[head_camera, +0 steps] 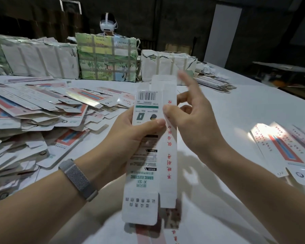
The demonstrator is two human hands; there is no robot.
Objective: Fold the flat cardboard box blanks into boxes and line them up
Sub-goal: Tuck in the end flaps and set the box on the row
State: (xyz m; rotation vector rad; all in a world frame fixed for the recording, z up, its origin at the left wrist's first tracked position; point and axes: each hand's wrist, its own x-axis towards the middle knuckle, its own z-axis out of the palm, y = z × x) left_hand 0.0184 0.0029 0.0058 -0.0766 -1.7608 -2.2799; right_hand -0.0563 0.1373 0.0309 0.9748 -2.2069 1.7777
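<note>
My left hand [130,132] is gripping the box blank [151,148] from its left side, thumb across the printed panel, holding it above the bench [227,110], long axis running away from me. My right hand [192,117] is pinching its right edge, forefinger lifted.

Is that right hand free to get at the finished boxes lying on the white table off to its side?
Probably yes. The right hand only pinches the long white cardboard box with its thumb, and bare white table lies between it and the folded boxes; it would have to let go first.
</note>
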